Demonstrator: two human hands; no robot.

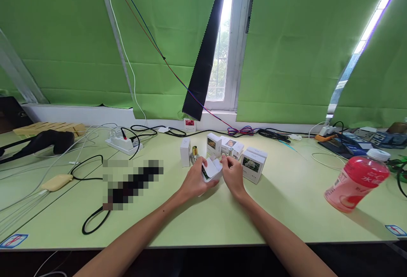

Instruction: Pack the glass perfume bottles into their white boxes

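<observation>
My left hand (193,179) is wrapped around a small white carton (211,170), tilted, with its top flap lifted. Close against the carton's right side, my right hand (233,173) has its fingers pinched together; what they hold, if anything, is hidden. A silver cap (230,152) shows just behind those fingers. Left of the carton stands a glass bottle with a gold cap (195,150), partly covered by my left hand. Around them are more white cartons: a plain-sided carton (185,152) to the left, a carton with a flower picture (252,164) to the right, and another picture carton (214,144) behind.
A pink drink bottle (356,181) with a white cap stands at the right. A power strip (124,143) and tangled cables lie along the back and left. A beige puck-like device (57,182) and a blurred-out dark object (132,186) are on the left.
</observation>
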